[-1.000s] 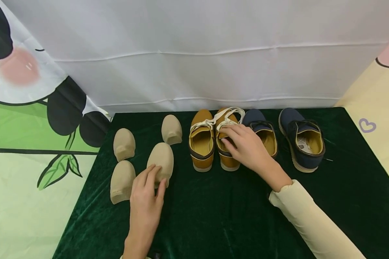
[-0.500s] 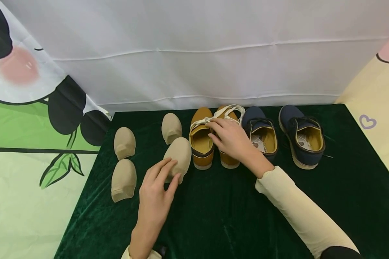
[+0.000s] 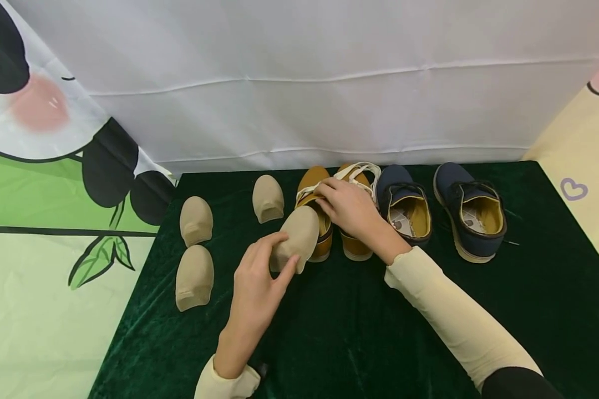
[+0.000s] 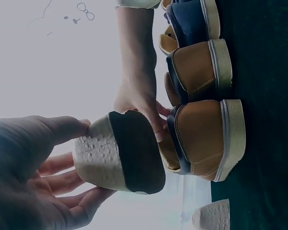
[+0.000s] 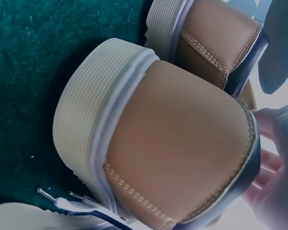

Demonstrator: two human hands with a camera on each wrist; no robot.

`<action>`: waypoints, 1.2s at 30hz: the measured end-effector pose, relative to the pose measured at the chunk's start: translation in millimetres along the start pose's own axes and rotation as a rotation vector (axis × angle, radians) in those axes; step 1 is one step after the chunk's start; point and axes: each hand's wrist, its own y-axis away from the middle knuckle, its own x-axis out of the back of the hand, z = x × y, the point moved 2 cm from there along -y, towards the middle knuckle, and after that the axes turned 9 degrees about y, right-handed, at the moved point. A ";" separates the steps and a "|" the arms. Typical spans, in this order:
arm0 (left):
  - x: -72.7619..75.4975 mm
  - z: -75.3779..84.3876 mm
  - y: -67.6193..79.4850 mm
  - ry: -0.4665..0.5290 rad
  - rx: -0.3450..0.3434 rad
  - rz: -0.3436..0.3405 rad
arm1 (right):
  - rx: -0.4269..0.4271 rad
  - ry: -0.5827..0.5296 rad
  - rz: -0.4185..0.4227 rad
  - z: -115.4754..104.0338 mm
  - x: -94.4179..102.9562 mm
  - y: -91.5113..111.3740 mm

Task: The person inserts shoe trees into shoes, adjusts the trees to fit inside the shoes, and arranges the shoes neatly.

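In the head view my left hand [image 3: 262, 282] pinches a beige moulded-pulp shoe insert [image 3: 295, 238] between thumb and fingers, raised off the cloth. The insert overlaps the heel end of the left tan shoe [image 3: 321, 252]. The left wrist view shows its dark hollow end [image 4: 139, 151] and thumb and fingers on its sides. My right hand [image 3: 351, 208] reaches across the right tan shoe [image 3: 356, 249], its fingertips gripping the left tan shoe's tongue by the white laces. In the right wrist view a tan heel [image 5: 182, 139] hides part of the fingers.
Three more beige inserts stand at left: one at the back [image 3: 268, 198], one further left [image 3: 196, 221], one nearer [image 3: 194, 277]. A navy shoe [image 3: 394, 180] and another navy shoe [image 3: 451, 178] are at right. Green velvet [image 3: 359, 332] covers the table; a white curtain [image 3: 299, 116] hangs behind.
My left hand has lifted the insert and carried it right, to the left tan shoe. My right hand has shifted left from the right tan shoe to the left one's tongue.
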 end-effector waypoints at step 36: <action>-53.8 -2.0 -52.5 0.006 -0.076 0.060 | -0.079 -0.236 0.048 4.6 -5.8 5.0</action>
